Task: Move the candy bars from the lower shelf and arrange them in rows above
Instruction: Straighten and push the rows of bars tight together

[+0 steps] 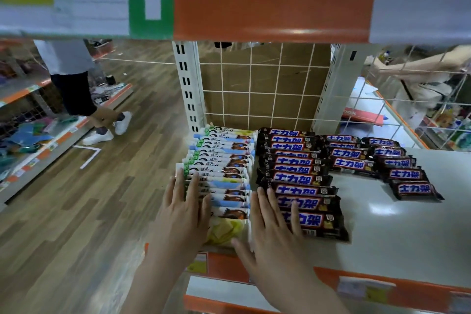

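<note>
Both hands lie flat on candy bars at the front of a white shelf (397, 214) with an orange front edge. The left hand (187, 208) rests with straight, spread fingers on the near end of a row of white-wrapped bars (224, 173), which runs back from the shelf's front left corner toward the wire grid back panel (262, 84). Its fingertips reach over the left side of the row; nothing is curled around a bar. The front bar in this row, a yellowish one (226, 231), lies between the two hands, with the right thumb just at its front edge.

The right hand (276, 232) is likewise open, fingers extended and pressing on the left ends of the nearest dark brown bars (303, 186). These form a long overlapping row just beside the white row, touching or nearly touching it; the blur at the seam makes it hard to say which. Further right sit two shorter rows of the same dark bars: a middle one (350, 158) and an outer, slanting one (405, 173), both well apart from the hands.

A cardboard box (293, 69) stands behind the grid. On the wooden floor (76, 211) to the left, another person (76, 89) in white shoes stands near a low shelf of goods (30, 150).
</note>
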Demonstrator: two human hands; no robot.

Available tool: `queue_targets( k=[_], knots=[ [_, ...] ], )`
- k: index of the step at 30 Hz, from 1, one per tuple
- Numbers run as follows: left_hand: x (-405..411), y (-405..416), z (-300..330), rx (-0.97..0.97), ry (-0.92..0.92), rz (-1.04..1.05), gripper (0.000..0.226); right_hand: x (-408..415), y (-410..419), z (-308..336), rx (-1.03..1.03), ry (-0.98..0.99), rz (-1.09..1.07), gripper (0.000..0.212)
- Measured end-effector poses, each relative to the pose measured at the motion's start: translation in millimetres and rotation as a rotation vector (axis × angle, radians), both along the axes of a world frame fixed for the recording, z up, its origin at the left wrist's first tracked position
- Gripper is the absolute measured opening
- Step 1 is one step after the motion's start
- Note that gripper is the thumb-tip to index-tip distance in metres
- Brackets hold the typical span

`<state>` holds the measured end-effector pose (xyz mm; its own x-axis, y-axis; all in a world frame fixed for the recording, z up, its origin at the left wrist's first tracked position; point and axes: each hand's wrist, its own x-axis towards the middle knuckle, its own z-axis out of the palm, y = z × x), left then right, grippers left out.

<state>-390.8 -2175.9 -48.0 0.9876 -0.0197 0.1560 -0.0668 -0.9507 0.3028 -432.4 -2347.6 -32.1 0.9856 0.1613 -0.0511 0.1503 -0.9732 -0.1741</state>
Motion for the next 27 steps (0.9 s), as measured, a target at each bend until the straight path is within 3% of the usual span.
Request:
queue_targets(
  k=[4, 10, 15, 21, 27],
  knots=[
    [-2, 1, 21, -0.205, 0.035, 0.078, 0.058, 7, -3, 12, 0.018, -0.024, 0.023, 0.094],
    [25, 15, 34, -0.83, 0.146, 0.164, 0.057, 29, -11, 19, -0.03, -0.029, 0.057, 0.092],
    [30, 12, 31, -0.811, 0.135, 0.1, 0.049, 40, -10, 12, -0.085, 0.019, 0.086, 0.104],
    [34, 17, 26, -0.825, 0.184, 0.061, 0.053, 39, -6, 14, -0.086, 0.013, 0.1, 0.11],
    [40, 21, 29, -0.88, 0.222, 0.036, 0.055, 46, -10, 17, -0.076, 0.018, 0.053, 0.106]
  ],
)
